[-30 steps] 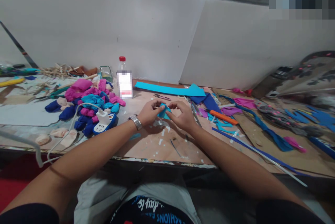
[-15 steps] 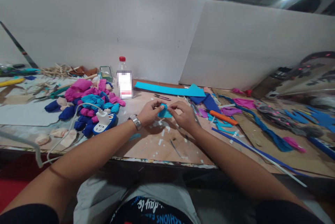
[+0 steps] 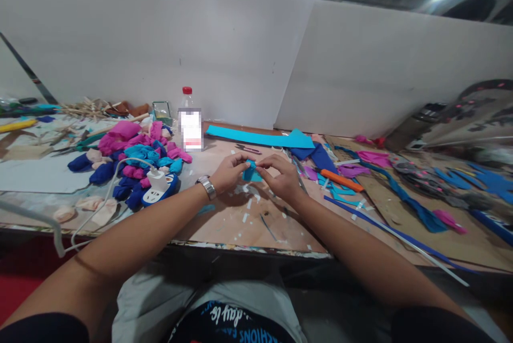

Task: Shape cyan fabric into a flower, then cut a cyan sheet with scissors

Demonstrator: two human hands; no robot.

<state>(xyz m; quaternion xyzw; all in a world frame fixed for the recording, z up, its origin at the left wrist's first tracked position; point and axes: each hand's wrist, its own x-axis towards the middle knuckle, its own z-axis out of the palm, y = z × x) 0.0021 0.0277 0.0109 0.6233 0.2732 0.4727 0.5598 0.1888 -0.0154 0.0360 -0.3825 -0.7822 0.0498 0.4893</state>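
Tabletop (image 3: pixel 226 228); blue piece (image 3: pixel 250 173) (between 2 hands (image 3: pixel 228 174) (image 3: pixel 282 176))

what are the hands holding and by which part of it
A small blue piece, pinched along its upper part by the left hand and the right hand.

Turq. pc. (image 3: pixel 251 173), top bunched, held btwn both hands (image 3: pixel 282 176).

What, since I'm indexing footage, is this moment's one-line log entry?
left hand: pinching turquoise paper piece; right hand: pinching same piece; beyond hands: red-capped bottle, long turquoise strip
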